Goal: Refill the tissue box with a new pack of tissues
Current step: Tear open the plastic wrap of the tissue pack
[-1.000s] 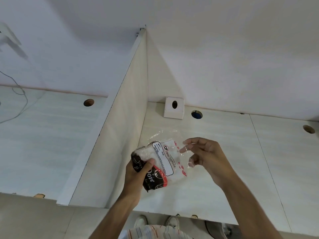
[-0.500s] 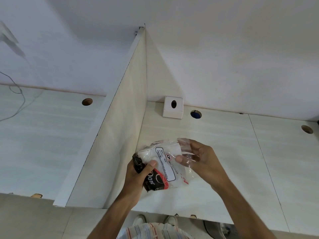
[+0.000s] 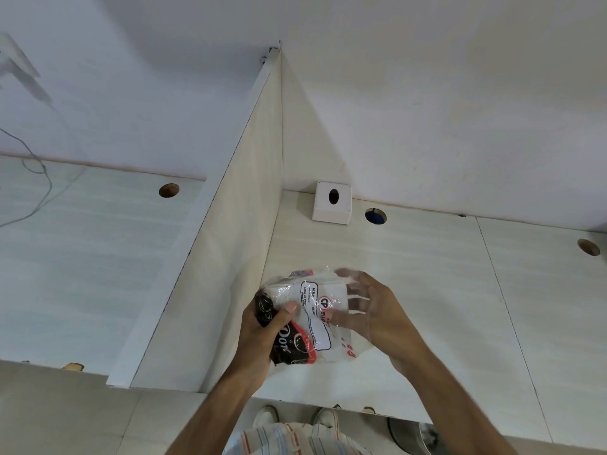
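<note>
Since a second ago the right hand (image 3: 377, 310) has closed in, its fingers (image 3: 343, 320) now curled round the clear-wrapped tissue pack (image 3: 315, 307); the left hand (image 3: 262, 330) grips its dark end, thumb on top.

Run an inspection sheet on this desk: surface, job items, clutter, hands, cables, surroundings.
Surface: pale wood-grain desk with panel seams; a round cable hole near the back.
Job's things: tissue pack in a clear wrapper, held above the desk; white tissue box at the back against the wall, its round opening showing no tissue.
Clutter: nothing seen.
Hands: left hand grips the pack's dark printed end, thumb on top; right hand has its fingers curled round the clear wrapper at the other end.
Cables: a thin wire on the neighbouring desk, left of the partition.
Surroundings: upright partition, white wall, shoes below the desk edge.
</note>
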